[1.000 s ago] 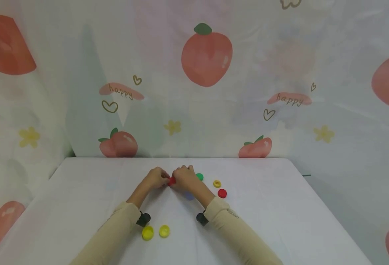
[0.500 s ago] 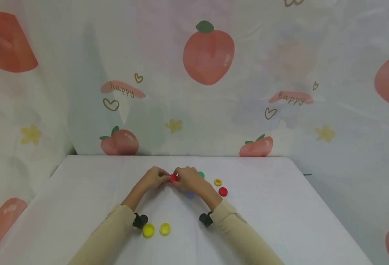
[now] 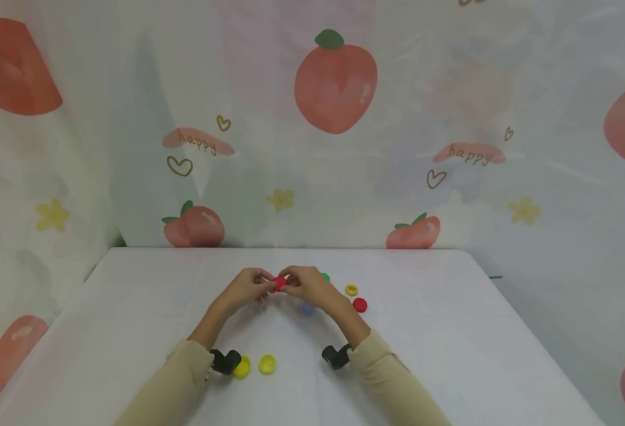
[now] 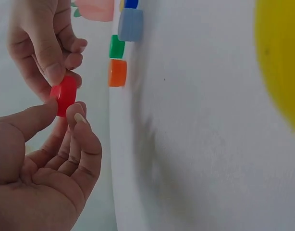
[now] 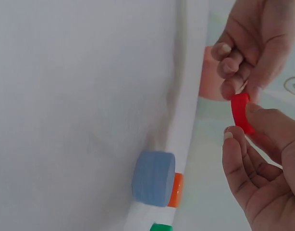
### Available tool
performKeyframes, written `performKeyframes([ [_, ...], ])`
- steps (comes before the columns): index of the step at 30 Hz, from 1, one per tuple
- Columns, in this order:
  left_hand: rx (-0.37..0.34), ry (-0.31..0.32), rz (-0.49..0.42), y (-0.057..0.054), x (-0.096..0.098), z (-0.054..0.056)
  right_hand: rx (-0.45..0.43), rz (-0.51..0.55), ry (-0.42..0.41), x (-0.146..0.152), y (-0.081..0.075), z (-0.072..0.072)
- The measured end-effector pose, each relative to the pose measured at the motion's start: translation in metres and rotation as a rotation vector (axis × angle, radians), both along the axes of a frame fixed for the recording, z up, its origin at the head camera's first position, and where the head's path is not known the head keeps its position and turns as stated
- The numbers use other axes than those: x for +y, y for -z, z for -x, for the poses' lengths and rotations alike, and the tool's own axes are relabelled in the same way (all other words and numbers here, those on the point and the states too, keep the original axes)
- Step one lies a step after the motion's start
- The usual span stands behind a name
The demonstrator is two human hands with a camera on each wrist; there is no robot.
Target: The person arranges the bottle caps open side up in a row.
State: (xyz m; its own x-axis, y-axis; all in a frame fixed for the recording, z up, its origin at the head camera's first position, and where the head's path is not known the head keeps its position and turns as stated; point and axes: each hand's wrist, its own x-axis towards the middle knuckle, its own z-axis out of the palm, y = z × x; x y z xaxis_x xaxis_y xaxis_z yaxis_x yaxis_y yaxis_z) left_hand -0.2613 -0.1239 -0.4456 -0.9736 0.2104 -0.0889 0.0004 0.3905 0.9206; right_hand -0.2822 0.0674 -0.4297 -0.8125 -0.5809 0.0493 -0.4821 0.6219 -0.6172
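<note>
A small round red bottle cap is held up between my two hands over the far middle of the table. My left hand pinches it between thumb and fingers from the left. From the right, the thumb and fingers of my right hand pinch the same cap. Seen from the left wrist, the red cap stands on edge, its side partly covered by fingertips. A pale blue cap lies below my right hand, partly overlapped by it.
Right of my hands lie a green cap, a yellow cap and another red cap. An orange cap shows in the left wrist view. Two yellow caps lie nearer, beside my left wrist. A printed curtain hangs behind the white table.
Both hands have lifted the red cap slightly upward from low over the table, and it shows more plainly between their fingers. The other caps have stayed in their places.
</note>
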Motion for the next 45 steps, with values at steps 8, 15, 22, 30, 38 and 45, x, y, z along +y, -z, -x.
performKeyframes([
  [8,0.044,-0.022,-0.03,0.0,0.0,-0.011,-0.106,0.13,0.046,0.003,-0.006,-0.015],
  [15,0.048,-0.043,-0.071,-0.002,-0.002,-0.022,-0.154,0.206,0.067,0.004,-0.002,-0.026],
  [22,0.043,-0.063,-0.111,-0.001,-0.001,-0.031,-0.172,0.234,0.091,0.006,-0.004,-0.034],
  [30,0.028,-0.087,-0.157,-0.003,0.002,-0.045,-0.184,0.277,0.055,0.01,-0.004,-0.037],
  [38,0.067,-0.111,-0.174,-0.003,0.008,-0.052,-0.138,0.244,0.014,0.013,-0.004,-0.041],
  [45,0.091,-0.077,-0.163,-0.01,0.007,-0.057,-0.125,0.254,-0.003,0.017,-0.009,-0.043],
])
